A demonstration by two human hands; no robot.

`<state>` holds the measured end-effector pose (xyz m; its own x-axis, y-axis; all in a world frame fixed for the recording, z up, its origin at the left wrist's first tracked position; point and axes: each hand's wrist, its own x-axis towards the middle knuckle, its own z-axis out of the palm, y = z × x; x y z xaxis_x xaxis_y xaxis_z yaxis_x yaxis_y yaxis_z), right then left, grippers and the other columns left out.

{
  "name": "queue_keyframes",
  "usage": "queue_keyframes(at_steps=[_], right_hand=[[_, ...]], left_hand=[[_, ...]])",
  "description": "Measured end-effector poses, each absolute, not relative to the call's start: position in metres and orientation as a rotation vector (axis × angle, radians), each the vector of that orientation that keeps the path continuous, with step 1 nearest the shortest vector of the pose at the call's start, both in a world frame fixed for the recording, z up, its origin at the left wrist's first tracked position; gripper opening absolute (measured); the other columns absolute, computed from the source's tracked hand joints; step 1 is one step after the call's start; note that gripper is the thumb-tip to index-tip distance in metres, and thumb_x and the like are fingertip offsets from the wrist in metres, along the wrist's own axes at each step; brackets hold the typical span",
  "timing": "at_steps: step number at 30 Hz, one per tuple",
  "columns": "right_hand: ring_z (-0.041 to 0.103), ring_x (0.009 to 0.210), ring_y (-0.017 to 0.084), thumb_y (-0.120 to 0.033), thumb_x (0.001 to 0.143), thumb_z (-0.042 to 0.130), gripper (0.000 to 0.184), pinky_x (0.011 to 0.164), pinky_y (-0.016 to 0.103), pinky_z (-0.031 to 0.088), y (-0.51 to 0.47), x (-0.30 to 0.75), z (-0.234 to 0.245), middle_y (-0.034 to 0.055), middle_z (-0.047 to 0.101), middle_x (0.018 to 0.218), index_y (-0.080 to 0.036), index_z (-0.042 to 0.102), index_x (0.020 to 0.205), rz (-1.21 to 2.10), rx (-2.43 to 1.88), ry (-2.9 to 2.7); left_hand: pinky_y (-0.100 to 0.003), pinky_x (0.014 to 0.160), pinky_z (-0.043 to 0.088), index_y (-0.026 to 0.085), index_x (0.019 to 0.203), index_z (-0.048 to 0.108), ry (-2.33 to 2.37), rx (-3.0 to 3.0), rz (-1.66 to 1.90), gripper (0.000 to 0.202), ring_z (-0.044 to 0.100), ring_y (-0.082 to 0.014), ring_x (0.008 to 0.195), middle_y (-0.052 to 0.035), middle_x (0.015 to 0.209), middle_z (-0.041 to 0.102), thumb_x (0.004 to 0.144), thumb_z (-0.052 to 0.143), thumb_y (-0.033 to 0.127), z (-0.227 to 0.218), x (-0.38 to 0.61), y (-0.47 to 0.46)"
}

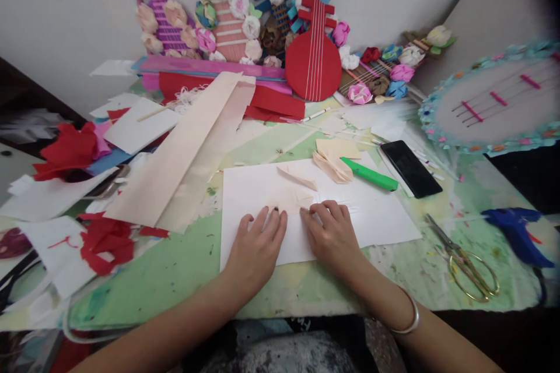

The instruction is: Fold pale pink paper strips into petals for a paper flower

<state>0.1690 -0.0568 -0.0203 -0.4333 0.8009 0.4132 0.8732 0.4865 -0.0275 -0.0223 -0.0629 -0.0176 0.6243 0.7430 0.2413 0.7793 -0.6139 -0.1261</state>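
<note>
On a white sheet (pixel 376 218) lies a thin piece of beige paper (pixel 289 201), pale against the white. My left hand (pixel 256 245) rests flat at its near left side, fingers stretched out and fingertips touching the surface. At the near right edge, my right hand (pixel 335 239) has curled fingers, thumb and index closed on the beige paper. Just beyond are a narrow curled beige strip (pixel 297 176) and a folded stack of beige petal-shaped pieces (pixel 332 166). A bright green stick-like tool (pixel 370 175) lies beside the stack.
To the right are a black phone (pixel 411 168), gold-handled scissors (pixel 466 262) and a blue glue gun (pixel 520 233). A long beige paper strip (pixel 179 157) and red scraps (pixel 107 242) lie left. Paper-flower instruments, including a red one (pixel 312 64), stand along the wall.
</note>
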Motion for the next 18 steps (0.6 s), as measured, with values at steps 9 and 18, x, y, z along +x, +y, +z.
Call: queue_keyframes(at_steps=[9,18], right_hand=[[0.046,0.079,0.020,-0.006,0.084,0.051,0.027,0.069,0.035,0.041,-0.052,0.178,-0.026,0.0093,0.058,0.083,-0.017,0.072,0.096,0.031,-1.409,-2.113],[0.047,0.094,0.026,-0.005,0.084,0.047,0.026,0.078,0.041,0.042,-0.058,0.168,-0.024,0.0154,0.063,0.100,-0.009,0.068,0.100,-0.203,-1.334,-2.282]], left_hand=[[-0.045,0.091,0.036,0.009,0.129,0.053,-1.456,-2.568,-0.324,0.038,0.049,-0.0302,0.120,-0.0106,0.133,0.056,0.095,0.038,0.018,-0.023,-0.018,-0.080],[-0.052,0.095,0.033,0.013,0.136,0.046,-1.555,-2.633,-0.302,0.047,0.044,-0.0340,0.123,-0.0134,0.132,0.055,0.094,0.039,0.033,-0.017,-0.009,-0.078]])
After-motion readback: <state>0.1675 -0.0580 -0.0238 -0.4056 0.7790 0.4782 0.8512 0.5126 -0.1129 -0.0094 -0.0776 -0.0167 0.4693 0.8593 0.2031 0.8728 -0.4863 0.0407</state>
